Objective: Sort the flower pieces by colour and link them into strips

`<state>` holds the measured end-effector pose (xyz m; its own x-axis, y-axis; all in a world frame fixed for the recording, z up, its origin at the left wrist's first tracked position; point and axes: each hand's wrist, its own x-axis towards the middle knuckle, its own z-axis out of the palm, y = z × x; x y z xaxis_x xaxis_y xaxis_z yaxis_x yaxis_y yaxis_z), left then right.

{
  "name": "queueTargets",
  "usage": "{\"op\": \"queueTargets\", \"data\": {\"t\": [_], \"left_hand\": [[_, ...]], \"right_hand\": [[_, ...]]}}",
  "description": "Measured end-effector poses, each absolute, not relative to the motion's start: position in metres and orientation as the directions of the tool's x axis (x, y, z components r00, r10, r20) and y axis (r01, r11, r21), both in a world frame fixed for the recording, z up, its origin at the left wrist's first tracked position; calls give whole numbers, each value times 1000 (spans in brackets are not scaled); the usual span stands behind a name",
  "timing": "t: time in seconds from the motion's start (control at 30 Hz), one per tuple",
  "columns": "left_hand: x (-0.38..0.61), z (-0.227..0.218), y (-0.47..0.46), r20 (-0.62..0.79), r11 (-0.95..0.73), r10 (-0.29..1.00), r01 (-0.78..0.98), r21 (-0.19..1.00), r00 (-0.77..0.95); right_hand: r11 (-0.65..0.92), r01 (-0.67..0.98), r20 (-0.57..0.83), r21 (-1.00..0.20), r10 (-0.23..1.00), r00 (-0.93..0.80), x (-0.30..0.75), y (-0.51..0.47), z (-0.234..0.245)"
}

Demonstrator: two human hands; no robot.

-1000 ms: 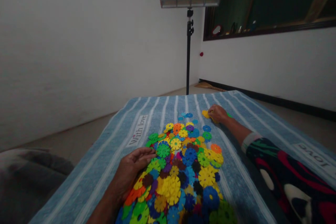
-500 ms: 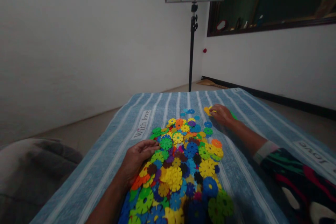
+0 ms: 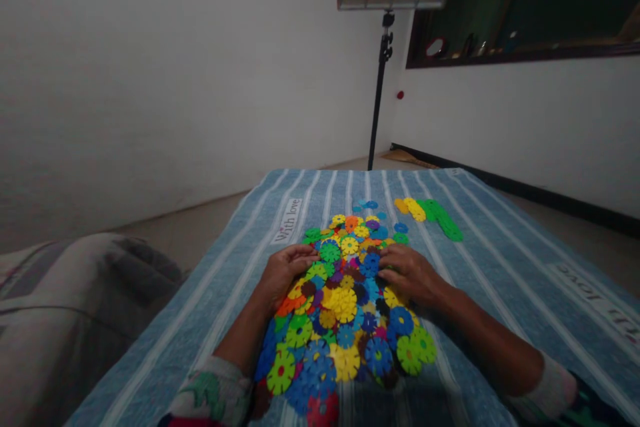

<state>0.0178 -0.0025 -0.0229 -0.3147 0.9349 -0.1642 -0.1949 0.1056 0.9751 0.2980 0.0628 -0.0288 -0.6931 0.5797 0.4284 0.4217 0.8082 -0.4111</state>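
A heap of colourful notched plastic discs (image 3: 345, 303) lies on the striped cloth, in yellow, blue, green, orange, purple and brown. At the heap's left side rests my left hand (image 3: 287, 273), fingers stretched toward a green disc (image 3: 330, 252) and touching the edge; I see nothing held in it. My right hand (image 3: 411, 273) is over the heap's right side, its fingers apart and lowered among the discs, the tips partly hidden. Beyond it, a row of overlapping discs runs from yellow (image 3: 415, 209) to green (image 3: 447, 223).
Blue discs (image 3: 370, 205) lie loose behind the heap. The blue-and-white striped cloth (image 3: 225, 293) covers the table. A lamp on a black stand (image 3: 379, 93) rises behind the far edge. Grey fabric (image 3: 90, 307) is bunched up at the left.
My right hand has come back from the yellow discs at the far right to the heap's right side, uncovering the yellow-green row. My left hand stays at the heap. The view has shifted slightly.
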Motion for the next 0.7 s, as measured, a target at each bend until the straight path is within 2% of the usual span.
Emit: {"op": "queueTargets", "data": {"t": [0.27,0.43,0.7], "left_hand": [[19,-25,-2,-147,73,947,-255,964,-284],[19,-26,-2,-129,62,949,-230,971,-287],[19,-26,-2,-120,63,951,-202,977,-284]], "right_hand": [[849,409,460,-335,526,-715,271,26,-34],[865,390,457,-315,498,-737,254,9,-30],[840,481,403,-251,542,-737,229,-5,-33]]}}
